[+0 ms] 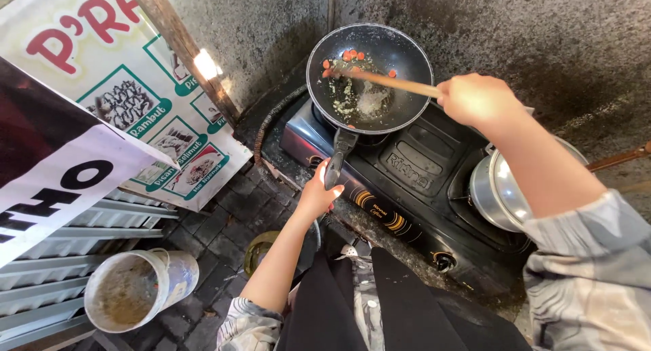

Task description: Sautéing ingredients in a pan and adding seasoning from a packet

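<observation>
A black frying pan (407,59) sits on the left burner of a black two-burner gas stove (413,168). Inside it lie small red pieces (350,54) and pale crumbly food (349,96). My left hand (319,191) grips the pan's black handle (341,151) near its end. My right hand (475,99) holds a wooden spatula (390,82) by its shaft. The spatula's tip rests in the pan near the red pieces.
A metal pot with a lid (498,191) occupies the right burner. A dirty white bucket (132,290) stands on the paved floor at lower left. A printed banner (135,100) leans on the left, and a stained concrete wall (529,25) rises behind the stove.
</observation>
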